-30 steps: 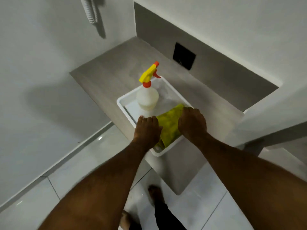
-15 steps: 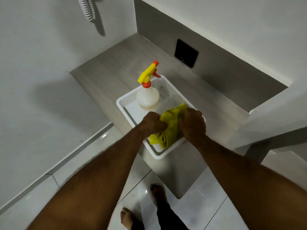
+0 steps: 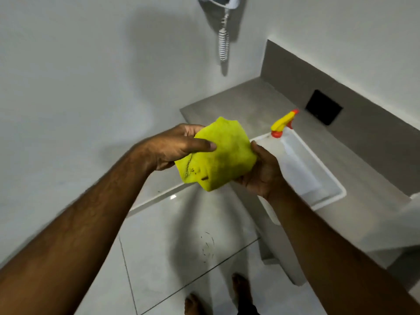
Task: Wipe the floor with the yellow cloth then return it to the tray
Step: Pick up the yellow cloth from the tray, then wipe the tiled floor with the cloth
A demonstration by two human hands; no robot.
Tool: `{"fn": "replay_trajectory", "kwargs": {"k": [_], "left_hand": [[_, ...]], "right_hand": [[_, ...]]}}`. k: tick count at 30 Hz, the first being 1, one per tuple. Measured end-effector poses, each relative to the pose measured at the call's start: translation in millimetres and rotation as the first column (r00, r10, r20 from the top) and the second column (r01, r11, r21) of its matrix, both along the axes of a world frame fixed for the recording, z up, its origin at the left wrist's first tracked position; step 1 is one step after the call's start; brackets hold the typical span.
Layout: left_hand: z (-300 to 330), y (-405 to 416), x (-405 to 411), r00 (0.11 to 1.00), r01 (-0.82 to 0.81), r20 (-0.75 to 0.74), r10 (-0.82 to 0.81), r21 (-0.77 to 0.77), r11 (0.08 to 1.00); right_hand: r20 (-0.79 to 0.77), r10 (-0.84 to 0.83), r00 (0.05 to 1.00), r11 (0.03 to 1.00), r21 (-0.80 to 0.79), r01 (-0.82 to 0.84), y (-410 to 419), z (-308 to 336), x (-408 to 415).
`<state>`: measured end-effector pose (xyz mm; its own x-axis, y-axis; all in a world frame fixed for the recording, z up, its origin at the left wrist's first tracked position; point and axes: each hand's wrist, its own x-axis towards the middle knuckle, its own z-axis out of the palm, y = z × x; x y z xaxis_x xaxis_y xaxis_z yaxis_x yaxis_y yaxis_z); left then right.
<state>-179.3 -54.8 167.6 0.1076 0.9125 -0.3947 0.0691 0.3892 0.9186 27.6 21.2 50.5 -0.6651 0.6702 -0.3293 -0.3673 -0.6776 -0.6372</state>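
A grey, stone-look surface (image 3: 231, 103) juts out from the wall corner as a ledge, and right on it sits a white tray (image 3: 327, 178), its long side running along the surface's near edge and its near end reaching that edge. Inside the tray, at its far end, stands a spray bottle (image 3: 286, 137) with a yellow and red trigger head. Behind the tray the surface lies bare up to the grey back panel. Below the tray, glossy pale floor (image 3: 163, 246) tiles spread out, with two bare feet (image 3: 239, 286) planted at the bottom.
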Motion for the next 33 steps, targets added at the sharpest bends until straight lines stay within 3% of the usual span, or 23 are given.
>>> {"fn": "replay_trajectory", "kwargs": {"k": [2, 7, 13, 18, 23, 29, 33], "left_hand": [[-14, -29, -35, 0.993, -0.105, -0.065, 0.102, -0.043, 0.994], [-80, -92, -92, 0.904, -0.285, -0.386, 0.184, -0.225, 0.932], [-205, -120, -98, 0.873, -0.397, -0.422, 0.246, -0.321, 0.86], [-380, -134, -71, 0.822, -0.48, -0.512, 0.25, -0.385, 0.789], [-602, -146, -41, 0.793, -0.45, -0.591, 0.149, -0.404, 0.796], [-826, -165, -16, 0.801, -0.452, -0.594, 0.079, -0.512, 0.73], [-923, -172, -2, 0.797, -0.41, -0.604, 0.0, -0.541, 0.734]], "right_hand": [[0.004, 0.004, 1.0, 1.0, 0.01, -0.004, -10, 2, -31], [0.313, 0.068, 0.947, 0.978, 0.168, -0.126, -33, -20, -85], [0.613, 0.084, 0.786, 0.945, 0.202, -0.258, -57, -109, -96], [0.831, 0.067, 0.553, 0.91, 0.177, -0.375, -70, -257, -91], [0.957, -0.037, 0.287, 0.845, 0.184, -0.503, -90, -455, -78], [0.999, 0.018, 0.041, 0.775, 0.012, -0.631, -116, -676, -60], [0.996, 0.051, -0.077, 0.773, -0.089, -0.628, -117, -772, -58]]}}
